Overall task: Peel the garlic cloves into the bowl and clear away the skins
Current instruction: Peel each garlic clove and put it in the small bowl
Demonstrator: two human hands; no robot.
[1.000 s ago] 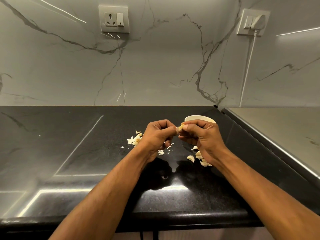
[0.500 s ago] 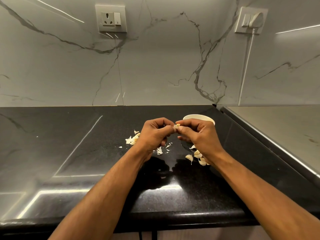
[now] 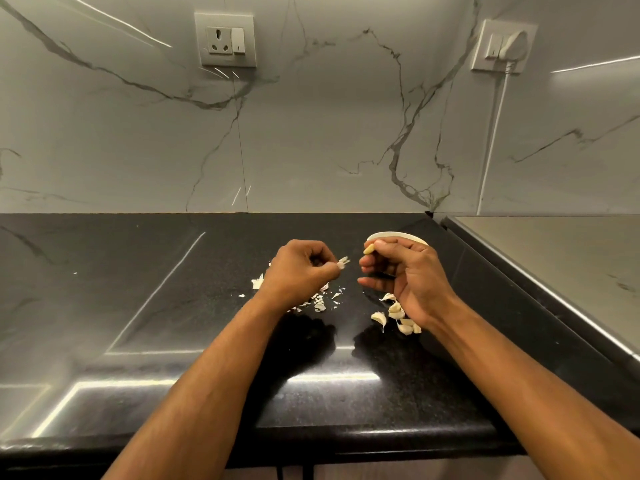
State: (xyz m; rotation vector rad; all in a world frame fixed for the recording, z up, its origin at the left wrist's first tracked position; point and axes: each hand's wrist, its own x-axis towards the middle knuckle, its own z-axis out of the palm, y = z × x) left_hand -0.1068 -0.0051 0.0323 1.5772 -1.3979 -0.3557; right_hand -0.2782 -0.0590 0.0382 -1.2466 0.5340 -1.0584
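Observation:
My right hand pinches a pale yellow peeled garlic clove just in front of the white bowl, whose rim shows behind my fingers. My left hand pinches a scrap of papery garlic skin between thumb and fingertips. A hand's width separates the two hands above the black counter. Several unpeeled cloves lie beside my right wrist. Loose skins are scattered under and beside my left hand, and another skin heap peeks out left of it.
The glossy black counter runs to a marble wall. A steel surface adjoins on the right. A wall socket and a plugged-in socket with a white cable sit on the wall.
My hands have pulled apart. The skin came away in my left hand, and the clove stayed in my right, now nearer the bowl.

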